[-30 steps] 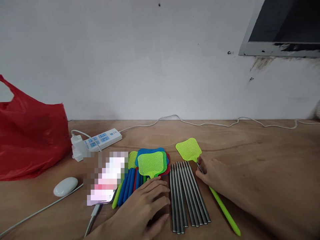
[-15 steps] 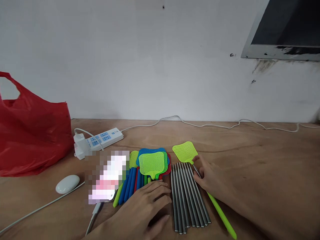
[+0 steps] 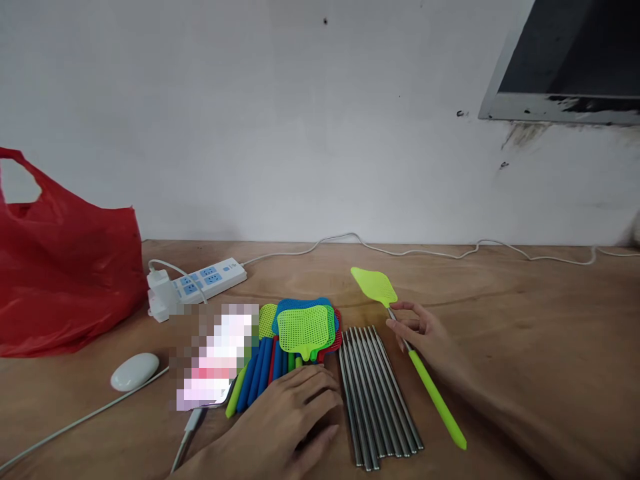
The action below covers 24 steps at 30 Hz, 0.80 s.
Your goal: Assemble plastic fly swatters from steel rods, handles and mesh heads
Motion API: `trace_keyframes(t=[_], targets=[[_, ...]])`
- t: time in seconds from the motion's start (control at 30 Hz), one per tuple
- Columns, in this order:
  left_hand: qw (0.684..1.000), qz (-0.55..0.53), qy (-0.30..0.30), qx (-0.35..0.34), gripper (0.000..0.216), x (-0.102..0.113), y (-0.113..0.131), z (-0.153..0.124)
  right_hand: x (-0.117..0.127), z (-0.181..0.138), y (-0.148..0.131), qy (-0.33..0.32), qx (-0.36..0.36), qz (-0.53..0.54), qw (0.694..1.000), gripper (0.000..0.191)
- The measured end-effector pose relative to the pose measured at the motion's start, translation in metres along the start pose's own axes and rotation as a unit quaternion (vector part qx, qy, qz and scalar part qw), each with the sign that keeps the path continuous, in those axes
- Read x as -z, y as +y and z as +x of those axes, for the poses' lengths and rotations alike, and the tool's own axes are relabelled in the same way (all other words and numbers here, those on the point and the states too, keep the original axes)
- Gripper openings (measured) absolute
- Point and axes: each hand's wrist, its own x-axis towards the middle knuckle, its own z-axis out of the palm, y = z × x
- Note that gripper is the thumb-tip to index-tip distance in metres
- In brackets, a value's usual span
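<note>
A yellow-green fly swatter (image 3: 437, 399) is in my right hand (image 3: 417, 327), which pinches its metal shaft just below the mesh head. The swatter is raised a little and its head is tilted. My left hand (image 3: 295, 407) lies open, fingers bent and thumb apart, beside a stack of mesh swatter heads (image 3: 303, 330) in yellow-green, blue, green and red. Blue, red and green handles (image 3: 255, 375) lie left of that hand, which hides part of them. A row of metal rods (image 3: 377, 400) lies between my hands.
A phone (image 3: 220, 357) with a blurred screen and a white cable lie left of the handles. Behind it is a power strip (image 3: 220, 277). A white mouse (image 3: 135, 372) and a red plastic bag (image 3: 70, 267) are at the left. A thin cord runs along the wall.
My right hand has lifted the yellow-green fly swatter off the table beside the rods, and its head has tilted. My left hand has stayed in place.
</note>
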Motion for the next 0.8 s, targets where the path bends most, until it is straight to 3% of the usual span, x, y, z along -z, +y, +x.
trace_keyframes(t=[0.13, 0.23, 0.37, 0.5, 0.63, 0.8], targets=[[1.0, 0.01, 0.015, -0.005, 0.018, -0.001, 0.0, -0.001, -0.001, -0.004, -0.015, -0.006, -0.101, 0.122, 0.987, 0.038], [0.999, 0.006, 0.032, -0.001, 0.013, 0.0, 0.001, -0.001, -0.002, -0.007, -0.018, -0.014, -0.132, 0.222, 0.966, 0.03], [0.996, -0.04, 0.072, 0.028, 0.018, 0.0, 0.002, -0.003, -0.004, -0.011, -0.018, -0.03, -0.134, 0.301, 0.944, 0.026], [0.989, -0.078, 0.102, 0.075, 0.024, -0.005, -0.001, -0.007, -0.009, -0.016, -0.024, -0.054, -0.117, 0.303, 0.944, 0.027], [0.986, -0.043, 0.11, 0.114, 0.029, -0.012, -0.005, -0.009, -0.016, -0.023, -0.028, -0.083, -0.103, 0.309, 0.942, 0.023], [0.989, -0.004, 0.094, 0.111, 0.032, -0.014, -0.006, -0.009, -0.02, -0.029, -0.024, -0.103, -0.087, 0.322, 0.937, 0.024]])
